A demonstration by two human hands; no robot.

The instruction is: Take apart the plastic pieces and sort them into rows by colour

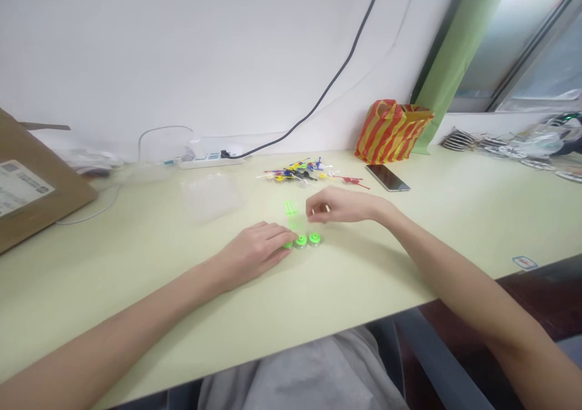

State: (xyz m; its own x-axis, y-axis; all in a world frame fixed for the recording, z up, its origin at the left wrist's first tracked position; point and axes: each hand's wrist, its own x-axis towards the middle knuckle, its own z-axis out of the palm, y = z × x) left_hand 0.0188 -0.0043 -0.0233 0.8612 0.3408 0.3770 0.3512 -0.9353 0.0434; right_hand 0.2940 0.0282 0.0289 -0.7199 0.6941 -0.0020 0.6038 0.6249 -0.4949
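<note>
My left hand (254,251) lies on the pale green table (136,276), its fingertips pressed together on a small green piece (288,245) beside two green round wheels (307,240). A thin green plastic strip (291,210) stands just behind them. My right hand (339,205) hovers slightly above and behind the wheels, fingers curled in a pinch; what it pinches is too small to make out.
A heap of several small coloured plastic parts (302,172) lies further back, with a black phone (388,178) and a red-and-yellow striped bag (391,130) to the right. A clear plastic bag (210,196), a white power strip (210,159) and a cardboard box (31,191) sit left.
</note>
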